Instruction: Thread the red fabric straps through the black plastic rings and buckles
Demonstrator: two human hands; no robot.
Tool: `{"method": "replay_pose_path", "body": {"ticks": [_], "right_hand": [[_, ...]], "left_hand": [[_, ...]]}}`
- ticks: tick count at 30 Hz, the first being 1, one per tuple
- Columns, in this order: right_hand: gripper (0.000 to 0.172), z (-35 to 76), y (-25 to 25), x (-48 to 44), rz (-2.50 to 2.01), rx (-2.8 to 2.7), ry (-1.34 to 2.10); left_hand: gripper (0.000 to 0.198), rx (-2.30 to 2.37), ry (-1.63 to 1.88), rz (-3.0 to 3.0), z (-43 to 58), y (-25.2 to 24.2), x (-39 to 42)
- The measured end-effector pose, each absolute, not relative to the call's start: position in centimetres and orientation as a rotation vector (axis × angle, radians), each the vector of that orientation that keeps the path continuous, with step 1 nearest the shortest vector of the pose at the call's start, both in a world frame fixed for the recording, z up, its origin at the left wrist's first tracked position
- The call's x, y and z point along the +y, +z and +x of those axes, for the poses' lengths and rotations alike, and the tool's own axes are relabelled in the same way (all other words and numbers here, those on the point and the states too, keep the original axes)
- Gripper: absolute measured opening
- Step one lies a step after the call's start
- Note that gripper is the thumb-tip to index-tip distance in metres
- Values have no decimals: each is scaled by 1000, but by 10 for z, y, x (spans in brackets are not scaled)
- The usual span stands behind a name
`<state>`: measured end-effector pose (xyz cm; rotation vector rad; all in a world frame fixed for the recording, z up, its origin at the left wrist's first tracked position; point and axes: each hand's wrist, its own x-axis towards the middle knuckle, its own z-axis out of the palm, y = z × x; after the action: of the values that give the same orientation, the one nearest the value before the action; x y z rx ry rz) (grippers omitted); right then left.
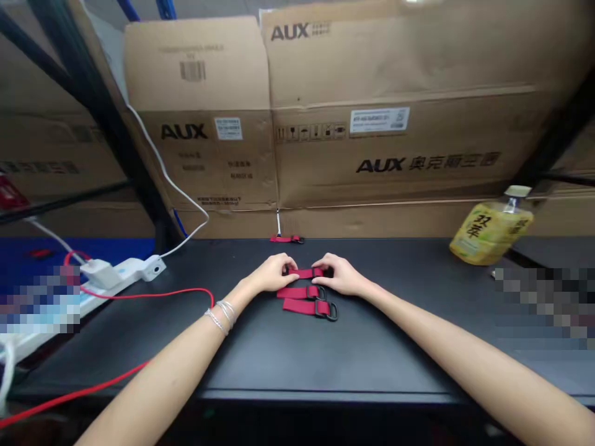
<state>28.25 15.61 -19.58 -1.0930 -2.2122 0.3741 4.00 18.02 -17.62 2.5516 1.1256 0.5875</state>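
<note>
Cardboard AUX cartons (385,148) against dark shelving (97,124) backed a black workbench (325,365), where three red webbing straps (302,291) lay in near-parallel rows at mid-bench, each with a black plastic ring (326,311) at its right end. The left hand (269,274), silver bracelets (224,314) at the wrist, and the right hand (339,274) met over the farthest strap (304,273), fingertips on it from either side, hands close together; whether they pinched it or merely rested there could not be told. A short red strap (286,239) lay by the cartons. A white power strip (116,280), a red cable (139,295) and a yellow-green drink bottle (490,234) flanked the scene.
</note>
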Motion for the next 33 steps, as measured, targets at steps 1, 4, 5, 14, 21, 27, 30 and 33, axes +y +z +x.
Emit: {"method": "replay_pose_path", "body": {"ticks": [1, 4, 5, 14, 21, 27, 30, 33], "right_hand": [[35, 283, -196, 156, -1093, -2213, 372], [36, 284, -198, 158, -1088, -2223, 358], [36, 284, -198, 158, -1085, -2224, 357], [37, 284, -198, 159, -1092, -2218, 370], [37, 284, -199, 158, -1095, -2212, 375], [36, 284, -199, 158, -1091, -2207, 386], [36, 284, -199, 158, -1093, -2199, 385], [35, 283, -197, 157, -1098, -2206, 382]], "left_hand": [[27, 1123, 586, 2555, 40, -176, 180], [27, 1124, 587, 2568, 40, -176, 180], [27, 1127, 588, 2571, 41, -176, 180], [28, 1128, 575, 2569, 41, -175, 179], [27, 1134, 592, 2552, 41, -176, 179], [25, 1141, 592, 2551, 41, -175, 178], [25, 1150, 585, 2548, 41, -175, 178], [27, 1138, 574, 2553, 41, -175, 179]]}}
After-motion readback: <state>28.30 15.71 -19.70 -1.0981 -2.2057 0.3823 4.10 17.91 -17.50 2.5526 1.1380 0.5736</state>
